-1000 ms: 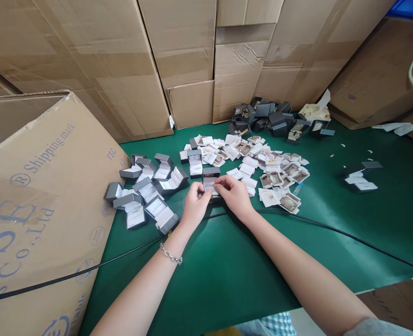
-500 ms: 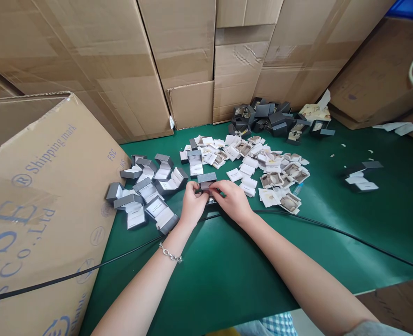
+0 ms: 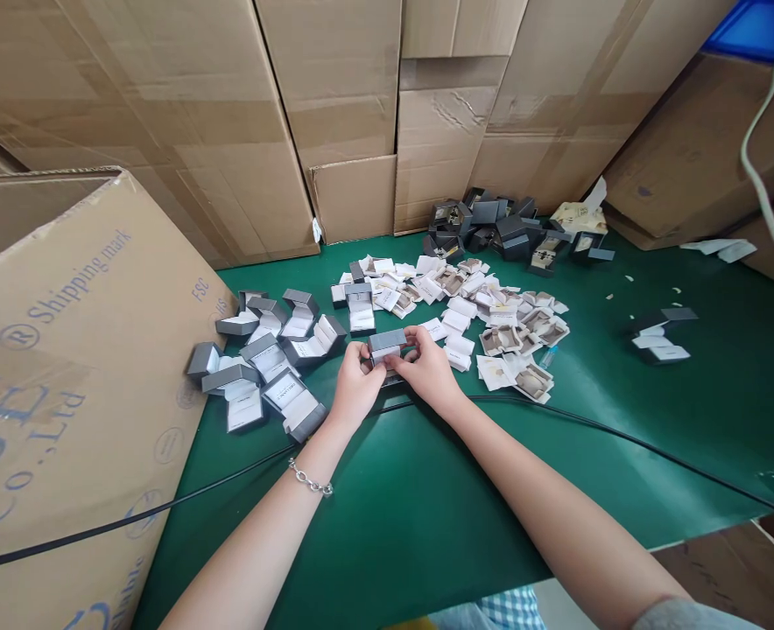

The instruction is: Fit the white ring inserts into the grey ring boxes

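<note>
Between my two hands is a grey jewellery box (image 3: 387, 340) with its lid raised, held just over the green table. My left hand (image 3: 356, 380) grips its left side, thumb toward the front. On the right side, my right hand (image 3: 426, 367) has its fingers around the lid's edge and its thumb at the white lining. The box's lower part is mostly hidden by my fingers. Several open grey boxes with white linings (image 3: 272, 359) lie left of my hands. Another open box (image 3: 361, 308) stands just beyond them. White paper and card inserts (image 3: 459, 319) are heaped to the right.
Dark boxes (image 3: 492, 223) are piled at the back, before tall cartons (image 3: 354, 96). An open carton (image 3: 98, 350) stands at the left. A black cable (image 3: 597, 423) crosses the green table (image 3: 413, 516) near my wrists. One open box (image 3: 663, 337) lies far right.
My right hand's fingers have moved up from the inside of the box to the right edge of its lid. My left hand still grips the left side. The view has shifted slightly.
</note>
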Demonstrator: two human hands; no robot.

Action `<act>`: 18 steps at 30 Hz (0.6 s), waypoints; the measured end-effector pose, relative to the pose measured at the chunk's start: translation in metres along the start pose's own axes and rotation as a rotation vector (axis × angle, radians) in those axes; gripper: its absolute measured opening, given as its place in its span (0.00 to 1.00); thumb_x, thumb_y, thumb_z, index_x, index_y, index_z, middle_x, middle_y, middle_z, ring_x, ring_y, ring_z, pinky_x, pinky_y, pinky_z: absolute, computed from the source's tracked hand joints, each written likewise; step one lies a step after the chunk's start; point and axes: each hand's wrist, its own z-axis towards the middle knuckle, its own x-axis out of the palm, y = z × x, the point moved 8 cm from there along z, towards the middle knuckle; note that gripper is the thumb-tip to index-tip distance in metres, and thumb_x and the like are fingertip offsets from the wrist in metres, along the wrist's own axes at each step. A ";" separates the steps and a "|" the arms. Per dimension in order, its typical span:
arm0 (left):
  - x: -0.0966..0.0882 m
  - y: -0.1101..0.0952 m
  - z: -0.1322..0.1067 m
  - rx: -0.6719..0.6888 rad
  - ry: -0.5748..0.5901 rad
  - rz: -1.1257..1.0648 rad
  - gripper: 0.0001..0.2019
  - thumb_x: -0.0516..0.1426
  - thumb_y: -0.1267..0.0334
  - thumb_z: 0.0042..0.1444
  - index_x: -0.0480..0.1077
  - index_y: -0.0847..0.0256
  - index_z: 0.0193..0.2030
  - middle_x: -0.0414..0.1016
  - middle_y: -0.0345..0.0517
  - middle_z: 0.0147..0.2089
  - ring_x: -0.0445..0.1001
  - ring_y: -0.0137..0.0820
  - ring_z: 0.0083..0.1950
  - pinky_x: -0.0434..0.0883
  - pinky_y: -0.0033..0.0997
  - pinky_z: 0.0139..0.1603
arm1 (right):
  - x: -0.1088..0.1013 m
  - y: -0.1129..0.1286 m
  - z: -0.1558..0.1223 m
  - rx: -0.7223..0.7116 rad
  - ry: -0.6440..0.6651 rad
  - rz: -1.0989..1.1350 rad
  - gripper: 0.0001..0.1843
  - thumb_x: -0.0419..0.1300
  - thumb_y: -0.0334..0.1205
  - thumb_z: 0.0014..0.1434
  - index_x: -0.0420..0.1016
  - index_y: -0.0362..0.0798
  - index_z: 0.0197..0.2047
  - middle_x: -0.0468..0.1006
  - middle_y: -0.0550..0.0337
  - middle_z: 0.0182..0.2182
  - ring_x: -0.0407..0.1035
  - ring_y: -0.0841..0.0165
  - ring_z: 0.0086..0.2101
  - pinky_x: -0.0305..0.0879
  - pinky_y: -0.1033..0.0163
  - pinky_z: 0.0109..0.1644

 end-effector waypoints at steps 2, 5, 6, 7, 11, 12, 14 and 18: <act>0.000 -0.002 -0.001 0.008 -0.007 0.014 0.14 0.55 0.67 0.44 0.50 0.58 0.32 0.67 0.34 0.34 0.72 0.24 0.36 0.68 0.25 0.39 | 0.004 -0.004 0.002 0.063 0.083 0.057 0.19 0.61 0.41 0.47 0.66 0.49 0.43 0.74 0.63 0.34 0.61 0.75 0.22 0.62 0.65 0.29; 0.001 -0.004 -0.001 0.007 -0.011 0.038 0.14 0.55 0.68 0.43 0.50 0.58 0.31 0.66 0.33 0.32 0.72 0.23 0.36 0.67 0.23 0.39 | 0.007 -0.003 0.003 0.069 0.166 0.055 0.16 0.59 0.40 0.47 0.69 0.49 0.42 0.75 0.63 0.33 0.60 0.75 0.22 0.60 0.66 0.30; 0.001 -0.005 -0.001 0.010 -0.012 0.038 0.14 0.55 0.69 0.42 0.50 0.58 0.31 0.66 0.33 0.31 0.72 0.23 0.36 0.67 0.22 0.38 | 0.007 -0.002 0.003 0.060 0.181 0.043 0.15 0.59 0.40 0.47 0.70 0.49 0.41 0.75 0.62 0.33 0.61 0.75 0.23 0.60 0.66 0.30; 0.001 -0.005 -0.002 0.012 -0.011 0.035 0.14 0.55 0.69 0.42 0.50 0.58 0.31 0.66 0.33 0.31 0.72 0.23 0.36 0.67 0.22 0.38 | 0.007 -0.001 0.003 0.050 0.192 0.030 0.15 0.59 0.40 0.48 0.71 0.48 0.41 0.75 0.62 0.33 0.61 0.74 0.24 0.60 0.66 0.31; 0.002 -0.006 -0.001 0.016 -0.010 0.029 0.14 0.56 0.68 0.43 0.53 0.59 0.33 0.68 0.36 0.35 0.73 0.24 0.37 0.68 0.24 0.39 | 0.008 0.001 0.002 0.016 0.204 0.007 0.14 0.58 0.40 0.49 0.71 0.49 0.41 0.75 0.63 0.32 0.62 0.73 0.26 0.60 0.65 0.32; 0.001 -0.006 -0.001 0.013 -0.014 0.027 0.14 0.56 0.68 0.43 0.53 0.59 0.34 0.68 0.37 0.36 0.73 0.24 0.37 0.69 0.24 0.39 | 0.008 0.000 0.002 0.016 0.198 0.008 0.15 0.58 0.40 0.49 0.70 0.49 0.42 0.74 0.63 0.32 0.62 0.74 0.25 0.60 0.65 0.32; 0.000 -0.006 -0.001 0.001 -0.032 0.013 0.14 0.55 0.68 0.43 0.54 0.59 0.36 0.68 0.37 0.37 0.73 0.24 0.37 0.70 0.25 0.39 | 0.007 0.001 0.001 0.004 0.148 0.009 0.18 0.59 0.41 0.48 0.67 0.49 0.44 0.73 0.63 0.34 0.62 0.74 0.25 0.61 0.65 0.32; -0.002 -0.006 -0.001 -0.006 -0.063 -0.012 0.14 0.55 0.69 0.44 0.54 0.59 0.36 0.67 0.37 0.37 0.74 0.23 0.37 0.70 0.22 0.36 | 0.001 0.007 -0.001 -0.102 0.006 -0.067 0.20 0.60 0.42 0.47 0.61 0.49 0.44 0.71 0.61 0.38 0.64 0.72 0.29 0.61 0.65 0.33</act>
